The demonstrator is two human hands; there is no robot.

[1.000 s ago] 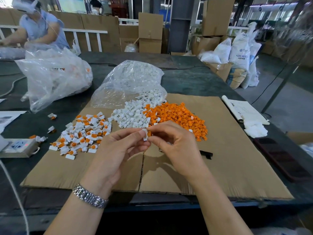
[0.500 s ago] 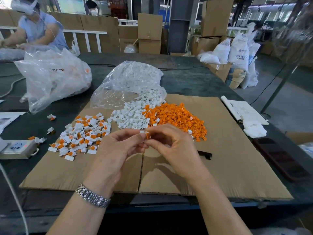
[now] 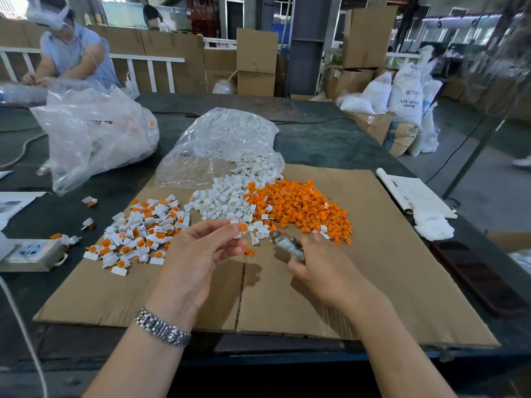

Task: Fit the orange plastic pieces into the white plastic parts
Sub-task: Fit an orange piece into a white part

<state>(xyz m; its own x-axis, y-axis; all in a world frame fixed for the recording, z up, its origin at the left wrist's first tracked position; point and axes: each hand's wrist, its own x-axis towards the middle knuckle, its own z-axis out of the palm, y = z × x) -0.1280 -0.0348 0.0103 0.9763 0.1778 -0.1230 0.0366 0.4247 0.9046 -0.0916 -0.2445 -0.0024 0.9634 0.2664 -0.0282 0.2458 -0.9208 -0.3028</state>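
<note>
while left hand (image 3: 198,254) pinches white part (image 3: 238,225), right hand (image 3: 319,265) blurred, perhaps gripping tool (image 3: 287,245)

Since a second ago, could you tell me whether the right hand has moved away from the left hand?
Yes. The right hand has drawn off to the right and slightly nearer the person, away from the left hand, judged against the cardboard seam.

Bare cardboard sheet (image 3: 388,282): open along the near edge and the whole right side. Far side taken, left to right, by assembled pieces (image 3: 138,234), white parts (image 3: 224,202) and orange pieces (image 3: 298,208), the last two piles touching. Clear bag (image 3: 221,145) closes the back; larger bag (image 3: 92,133) and power strip (image 3: 28,251) crowd the left.
</note>
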